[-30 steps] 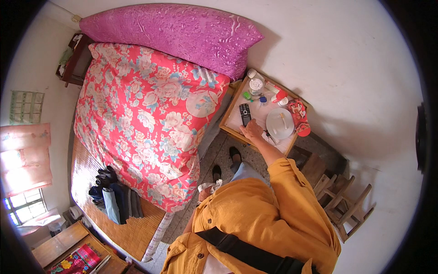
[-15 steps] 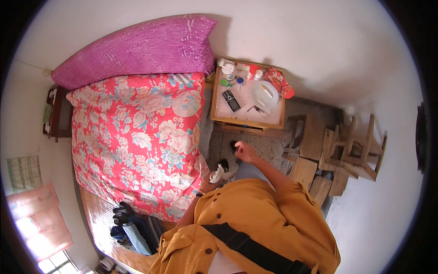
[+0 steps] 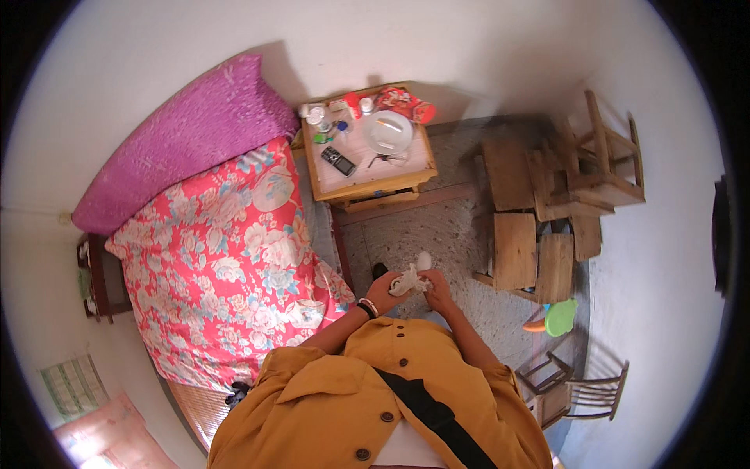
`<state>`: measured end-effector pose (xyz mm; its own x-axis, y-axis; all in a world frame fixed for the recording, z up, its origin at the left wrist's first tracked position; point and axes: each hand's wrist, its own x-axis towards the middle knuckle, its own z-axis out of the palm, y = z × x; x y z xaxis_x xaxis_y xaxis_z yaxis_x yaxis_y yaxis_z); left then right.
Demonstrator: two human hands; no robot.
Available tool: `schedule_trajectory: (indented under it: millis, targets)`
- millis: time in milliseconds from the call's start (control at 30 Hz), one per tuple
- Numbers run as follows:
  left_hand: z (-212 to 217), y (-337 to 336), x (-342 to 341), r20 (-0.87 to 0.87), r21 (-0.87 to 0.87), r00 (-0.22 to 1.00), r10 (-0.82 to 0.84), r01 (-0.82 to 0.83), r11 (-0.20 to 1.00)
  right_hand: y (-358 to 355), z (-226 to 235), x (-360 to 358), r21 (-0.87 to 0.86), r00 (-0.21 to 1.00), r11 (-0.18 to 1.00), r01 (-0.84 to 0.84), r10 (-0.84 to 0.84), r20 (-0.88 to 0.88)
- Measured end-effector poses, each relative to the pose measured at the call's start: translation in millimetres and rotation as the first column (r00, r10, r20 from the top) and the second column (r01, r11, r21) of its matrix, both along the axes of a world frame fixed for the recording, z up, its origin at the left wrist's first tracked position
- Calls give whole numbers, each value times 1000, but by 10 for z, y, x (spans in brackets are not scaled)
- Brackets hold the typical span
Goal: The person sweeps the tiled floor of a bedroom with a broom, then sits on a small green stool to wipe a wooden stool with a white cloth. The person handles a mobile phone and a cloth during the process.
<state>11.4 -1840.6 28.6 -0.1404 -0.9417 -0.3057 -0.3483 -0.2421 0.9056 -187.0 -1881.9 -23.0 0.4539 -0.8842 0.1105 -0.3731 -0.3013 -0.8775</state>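
- i had two hands in view, and one crumpled white cloth (image 3: 408, 281) between them, just below and right of the frame's centre.
- my left hand (image 3: 380, 294) was curled around the cloth's left side; my right hand (image 3: 437, 289) had its fingers bent in, gripping the right side.
- two bands, one pale and one black, circled my left wrist.
- at upper centre, one small wooden table (image 3: 332, 186) bore one phone (image 3: 339, 162) and one round white plate (image 3: 387, 131).
- one red floral quilt (image 3: 234, 258) and one purple bolster (image 3: 187, 129) filled the left.
- one chair (image 3: 556, 400) stood at lower right, below one green thing (image 3: 560, 319); the wooden stools (image 3: 514, 250) overlapped too much to count.
- half a second earlier, my right hand was apart from the cloth; now both held it.
- the table sat farther left in frame, and the chair had come into view.
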Motion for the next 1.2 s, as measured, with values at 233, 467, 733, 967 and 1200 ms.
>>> schedule_trajectory:
  millis: [233, 467, 733, 967, 1200]
  targets:
    - [84, 4, -876, 127, 106, 961, -244, 232, 967, 845, 117, -876, 432, 849, 746, 506, -518, -99]
    - [-7, 569, -1995, 122, 252, 821, -558, 518, 818, 2007, -155, -1901, 488, 667, 590, 644, -744, 19]
    - [-153, 1075, -2719, 87, 278, 551, -830, 787, 551, 3182, -523, -2443, 557, 501, 390, 733, -864, -54]
    - [-297, 815, -3071, 88, 430, 458, -885, 784, 448, 3046, -623, -2637, 510, 294, 138, 849, -925, -240]
    - [-404, 473, -3750, 188, 370, 293, -938, 863, 344, 3104, -951, -2985, 537, 78, -52, 842, -973, -216]
